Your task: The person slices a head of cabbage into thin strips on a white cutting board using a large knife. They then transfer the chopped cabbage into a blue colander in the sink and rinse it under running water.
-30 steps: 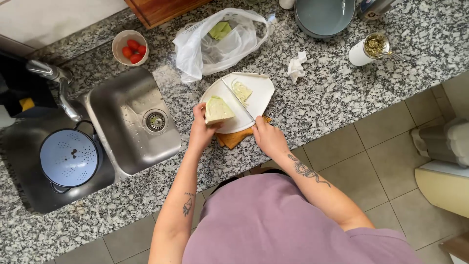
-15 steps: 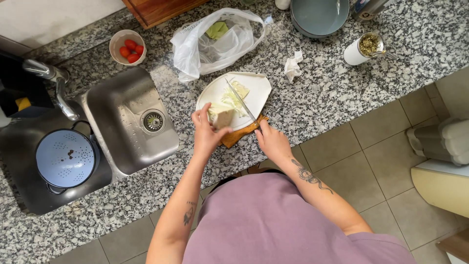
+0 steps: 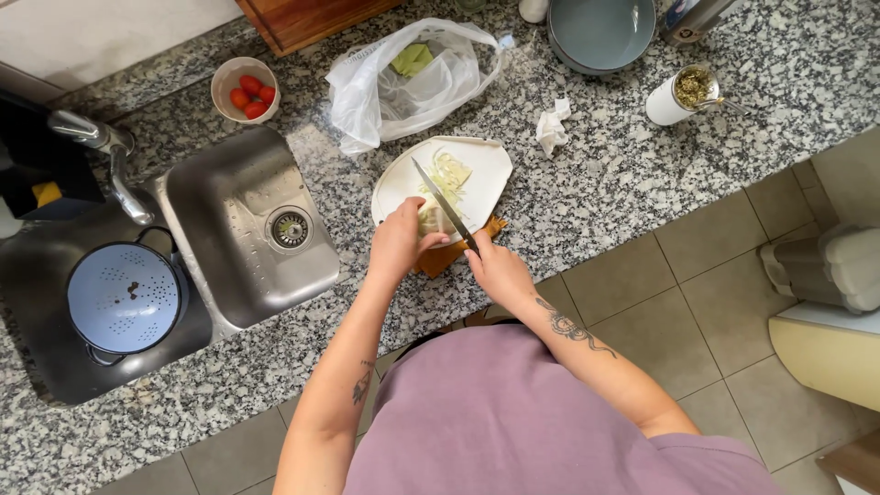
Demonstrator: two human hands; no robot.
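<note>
At the far left of the frame a pale blue colander (image 3: 124, 298) sits on the dark drainer, and just right of it the steel sink (image 3: 240, 229) is bare but for its drain. Above the sink, in the upper left, a small bowl of tomatoes (image 3: 244, 89) stands untouched.

Near the centre, the left hand (image 3: 396, 243) is closed down over a pale green wedge of cabbage (image 3: 431, 220), pinning it to the white cutting board (image 3: 490, 174). Thin shreds (image 3: 449, 174) already lie in a loose heap on the upper part of the board, so some slicing looks done, while the piece under the fingers is uncut. The share left cannot be judged exactly, since the hand hides much of the wedge.

Just right of it, the right hand (image 3: 495, 270) grips the handle of a knife (image 3: 442, 202), its blade angled up-left across the cabbage.

Above the board a plastic bag (image 3: 408, 92) holds more greens. Further right lie a crumpled tissue (image 3: 552, 126), a grey bowl (image 3: 600, 32) and a white cup (image 3: 678, 93).
</note>
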